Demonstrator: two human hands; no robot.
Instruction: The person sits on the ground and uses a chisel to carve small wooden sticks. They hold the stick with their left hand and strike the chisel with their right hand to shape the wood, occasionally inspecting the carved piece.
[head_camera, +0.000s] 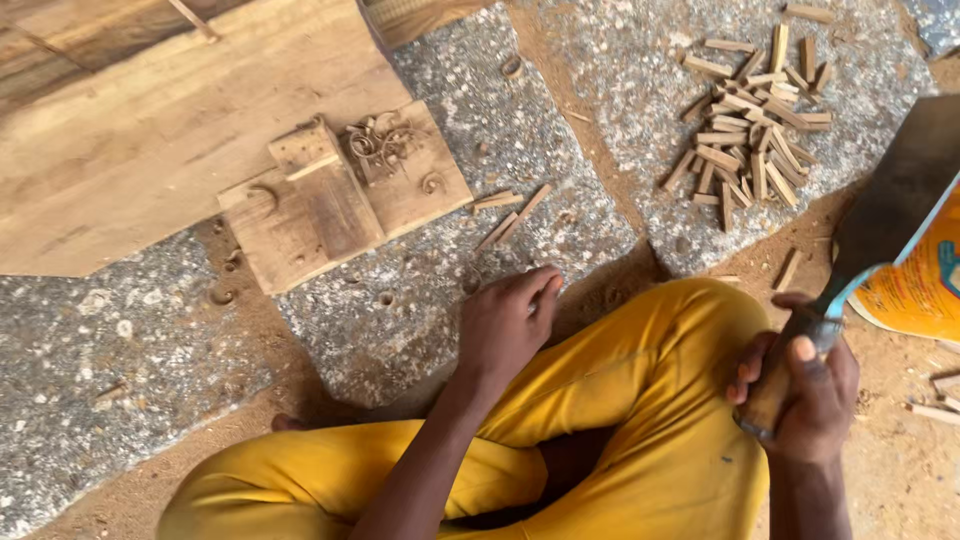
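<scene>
My right hand (805, 385) is closed around the wooden handle of a broad dark machete (895, 205), whose blade points up and to the right. My left hand (505, 322) reaches down to the speckled stone floor (400, 320) just past my knee, fingers curled on the ground near small wood bits; whether it pinches one I cannot tell. Two thin wooden sticks (512, 222) lie a little beyond that hand. I sit cross-legged in yellow trousers (660, 400).
A small wooden work block (330, 205) with curled shavings (380, 142) lies ahead, next to a large plank (170, 130). A pile of several cut wooden pegs (755, 140) is at the upper right. An orange-and-blue container (920, 285) sits behind the blade.
</scene>
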